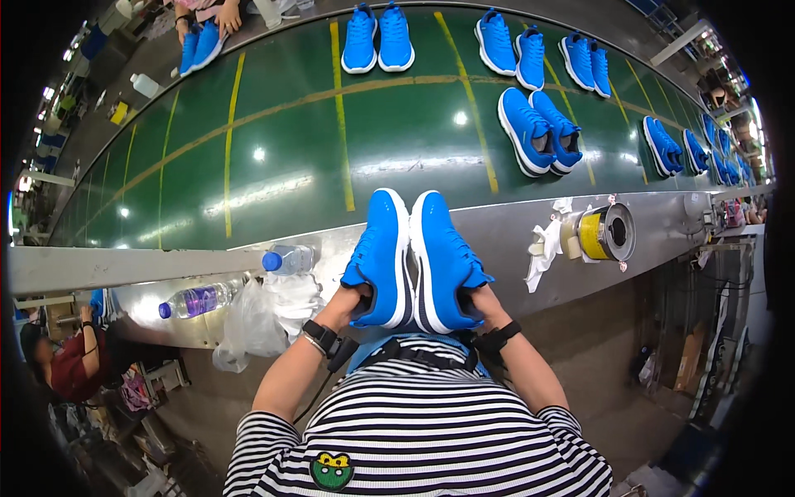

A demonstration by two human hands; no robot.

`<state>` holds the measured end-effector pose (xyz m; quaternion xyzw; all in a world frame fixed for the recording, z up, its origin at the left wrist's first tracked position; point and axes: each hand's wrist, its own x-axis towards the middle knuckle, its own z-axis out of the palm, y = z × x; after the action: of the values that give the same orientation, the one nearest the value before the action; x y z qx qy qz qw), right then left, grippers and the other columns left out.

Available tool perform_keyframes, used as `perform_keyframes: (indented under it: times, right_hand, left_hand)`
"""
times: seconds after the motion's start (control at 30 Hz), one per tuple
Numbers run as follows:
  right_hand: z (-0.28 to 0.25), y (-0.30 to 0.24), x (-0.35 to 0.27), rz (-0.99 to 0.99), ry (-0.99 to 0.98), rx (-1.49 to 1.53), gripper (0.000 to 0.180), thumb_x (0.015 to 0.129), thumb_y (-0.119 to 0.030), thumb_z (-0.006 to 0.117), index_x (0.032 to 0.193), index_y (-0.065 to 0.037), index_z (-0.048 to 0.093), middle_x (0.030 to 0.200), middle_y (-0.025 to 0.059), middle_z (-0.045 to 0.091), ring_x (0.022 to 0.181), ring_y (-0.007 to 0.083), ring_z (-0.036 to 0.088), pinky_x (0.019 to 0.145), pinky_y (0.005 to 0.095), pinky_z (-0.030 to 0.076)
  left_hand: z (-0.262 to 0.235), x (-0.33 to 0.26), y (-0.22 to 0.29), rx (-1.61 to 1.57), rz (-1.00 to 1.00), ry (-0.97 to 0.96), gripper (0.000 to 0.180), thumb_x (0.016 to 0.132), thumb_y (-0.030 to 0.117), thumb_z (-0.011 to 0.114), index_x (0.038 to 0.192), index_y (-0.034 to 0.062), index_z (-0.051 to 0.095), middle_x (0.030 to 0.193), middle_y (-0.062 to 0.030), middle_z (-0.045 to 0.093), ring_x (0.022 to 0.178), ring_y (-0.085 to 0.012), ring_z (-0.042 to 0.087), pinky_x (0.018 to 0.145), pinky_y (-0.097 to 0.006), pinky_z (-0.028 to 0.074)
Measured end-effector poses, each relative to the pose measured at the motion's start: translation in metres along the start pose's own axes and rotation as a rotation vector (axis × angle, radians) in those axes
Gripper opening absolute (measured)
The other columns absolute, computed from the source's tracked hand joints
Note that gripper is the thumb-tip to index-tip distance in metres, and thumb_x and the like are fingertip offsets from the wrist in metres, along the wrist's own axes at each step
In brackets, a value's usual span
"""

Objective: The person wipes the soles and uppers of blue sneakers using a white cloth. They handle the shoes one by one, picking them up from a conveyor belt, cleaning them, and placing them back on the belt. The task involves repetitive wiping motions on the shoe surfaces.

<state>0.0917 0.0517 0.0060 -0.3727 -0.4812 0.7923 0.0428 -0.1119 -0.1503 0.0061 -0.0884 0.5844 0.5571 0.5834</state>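
Note:
Two blue sneakers with white soles are held side by side in front of my body, toes pointing away from me and soles turned toward each other. My left hand [341, 306] grips the left sneaker [377, 248] at its collar, with the fingers hidden inside the opening. The right sneaker [443, 257] is held the same way by my right hand [487, 305], whose fingers also go out of sight in the shoe. The toes reach over the near edge of the green conveyor belt [290, 182].
A blue pair [530, 137] lies on the belt, with several more along its far side. Left on the metal ledge are two plastic bottles [199, 300] and a plastic bag [248, 327]; right is a yellow-banded can [604, 232]. Across the belt, another person's hands hold shoes [201, 45].

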Motion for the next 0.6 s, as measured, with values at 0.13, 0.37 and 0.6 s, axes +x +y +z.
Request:
perform_keyframes:
  times: [0.13,0.37,0.6]
  right_hand:
    - [-0.003,0.007,0.000,-0.046,0.024,0.002,0.039,0.082,-0.003,0.049,0.120,0.000,0.047,0.115,0.0120,0.054,0.099,0.0212,0.054,0.087,0.0323,0.043]
    - [-0.004,-0.006,0.011,0.175,0.002,0.231,0.033,0.085,-0.006,0.047,0.118,0.000,0.049,0.110,0.0127,0.056,0.094,0.0216,0.057,0.084,0.0316,0.046]
    - [-0.031,0.010,0.042,0.049,-0.146,0.111,0.035,0.087,-0.007,0.048,0.122,-0.001,0.045,0.120,0.0123,0.051,0.105,0.0218,0.052,0.091,0.0345,0.042]
  left_hand:
    - [0.010,-0.004,0.008,-0.141,-0.017,-0.046,0.035,0.070,-0.009,0.047,0.103,-0.0008,0.054,0.094,-0.0122,0.060,0.080,-0.0216,0.060,0.072,-0.032,0.052]
    - [0.003,0.003,0.002,-0.177,-0.053,-0.067,0.034,0.077,-0.006,0.049,0.111,-0.0014,0.050,0.102,-0.0143,0.058,0.086,-0.0232,0.060,0.076,-0.035,0.052]
    - [0.006,0.003,-0.012,-0.411,0.067,-0.048,0.032,0.072,-0.008,0.049,0.103,-0.0005,0.054,0.093,-0.0116,0.060,0.079,-0.0209,0.060,0.071,-0.033,0.052]
